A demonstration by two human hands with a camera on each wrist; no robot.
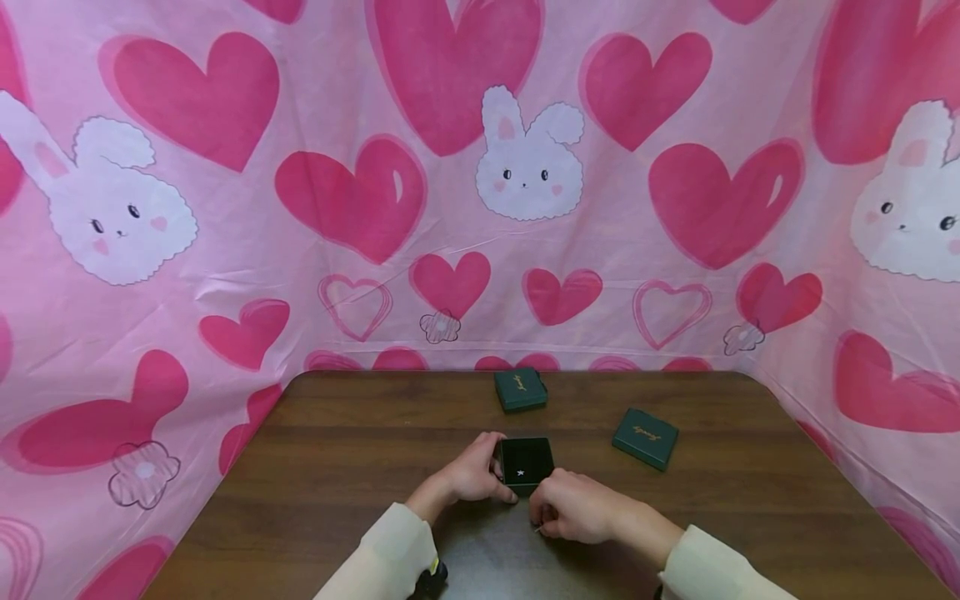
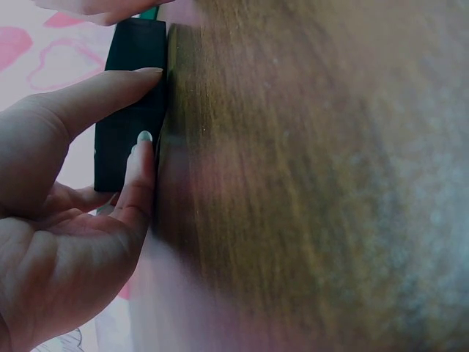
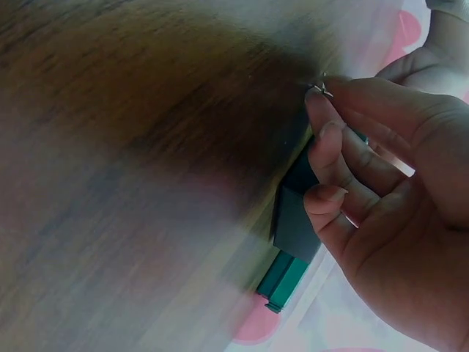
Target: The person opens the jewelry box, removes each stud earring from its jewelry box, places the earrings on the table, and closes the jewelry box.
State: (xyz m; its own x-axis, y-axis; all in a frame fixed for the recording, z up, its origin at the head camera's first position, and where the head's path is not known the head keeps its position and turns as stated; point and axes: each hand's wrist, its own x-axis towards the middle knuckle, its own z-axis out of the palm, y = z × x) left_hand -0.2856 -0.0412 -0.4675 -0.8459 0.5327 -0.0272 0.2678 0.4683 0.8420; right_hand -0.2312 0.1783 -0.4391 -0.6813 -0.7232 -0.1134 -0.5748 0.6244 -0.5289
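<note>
A small open jewelry box (image 1: 527, 456) with a black insert sits on the table in front of me. On its insert lies a tiny silver star stud (image 1: 521, 473). My left hand (image 1: 474, 471) grips the box at its left side; in the left wrist view thumb and fingers lie along the dark box wall (image 2: 121, 132). Just off the box's near right corner, my right hand (image 1: 577, 508) pinches a small silver stud (image 3: 322, 89) between thumb and index fingertip, low over the table. The other right fingers curl inward.
A dark green box (image 1: 521, 390) with gold lettering stands behind the open one, near the table's back edge. Another green lettered piece (image 1: 646, 438), flat and square, lies to the right. Pink heart-and-bunny cloth (image 1: 465, 200) hangs around the wooden table (image 1: 330, 467).
</note>
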